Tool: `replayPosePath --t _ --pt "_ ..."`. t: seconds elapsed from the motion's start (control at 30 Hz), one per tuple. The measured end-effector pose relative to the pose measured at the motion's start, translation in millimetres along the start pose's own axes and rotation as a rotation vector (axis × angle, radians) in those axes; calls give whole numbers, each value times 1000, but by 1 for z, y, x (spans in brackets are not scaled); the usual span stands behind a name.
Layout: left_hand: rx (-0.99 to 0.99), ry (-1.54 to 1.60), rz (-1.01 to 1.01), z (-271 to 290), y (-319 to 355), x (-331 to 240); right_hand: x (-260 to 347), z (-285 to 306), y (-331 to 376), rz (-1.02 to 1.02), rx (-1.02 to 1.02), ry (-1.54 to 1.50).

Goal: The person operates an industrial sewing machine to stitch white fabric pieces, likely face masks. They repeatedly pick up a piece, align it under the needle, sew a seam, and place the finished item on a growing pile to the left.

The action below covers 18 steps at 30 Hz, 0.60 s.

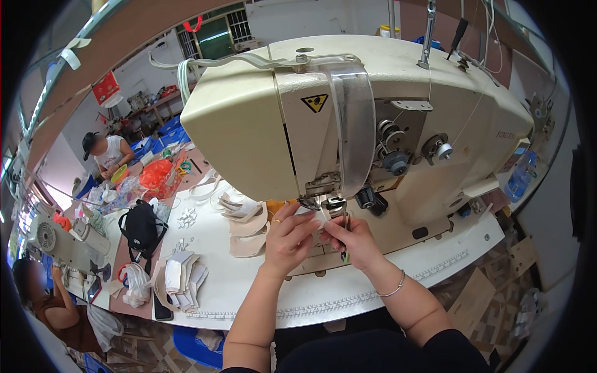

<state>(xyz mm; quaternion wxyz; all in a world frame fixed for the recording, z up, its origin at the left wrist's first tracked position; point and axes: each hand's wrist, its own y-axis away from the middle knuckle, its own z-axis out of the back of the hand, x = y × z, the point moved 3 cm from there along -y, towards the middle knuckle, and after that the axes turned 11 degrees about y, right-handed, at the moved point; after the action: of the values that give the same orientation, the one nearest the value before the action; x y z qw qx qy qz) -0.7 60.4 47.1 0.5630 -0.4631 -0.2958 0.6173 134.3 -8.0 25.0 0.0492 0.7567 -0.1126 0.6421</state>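
Observation:
Both my hands meet just below the needle area of a large cream sewing machine [239, 124]. Between my fingertips is a small white piece [319, 216], perhaps fabric; its shape is mostly hidden. My left hand [289, 241], a ring on one finger, pinches it from the left. From the right, my right hand [356, 244] closes thumb and fingers at its edge. A slim metal tool with a dark and green end [345, 255] shows along the right palm; its kind is unclear. The presser foot [334, 204] is right above my fingers.
Beige cut pieces [249, 227] lie left of my hands. Farther left are stacked white pieces [185, 280], a black backpack [142, 229] and small white bits [186, 217]. A ruler strip [286, 311] lines the table's front edge. Two other people sit at the left.

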Motion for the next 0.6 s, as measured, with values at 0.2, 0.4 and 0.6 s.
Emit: replayPosePath --t 0.2,0.4,0.6 --pt "1 165 105 5 -13 18 -8 7 4 -27 7 10" --pt "2 308 303 2 -17 43 -13 14 10 -67 8 17" --pt "6 538 564 -6 -6 57 -19 15 13 -85 13 12"
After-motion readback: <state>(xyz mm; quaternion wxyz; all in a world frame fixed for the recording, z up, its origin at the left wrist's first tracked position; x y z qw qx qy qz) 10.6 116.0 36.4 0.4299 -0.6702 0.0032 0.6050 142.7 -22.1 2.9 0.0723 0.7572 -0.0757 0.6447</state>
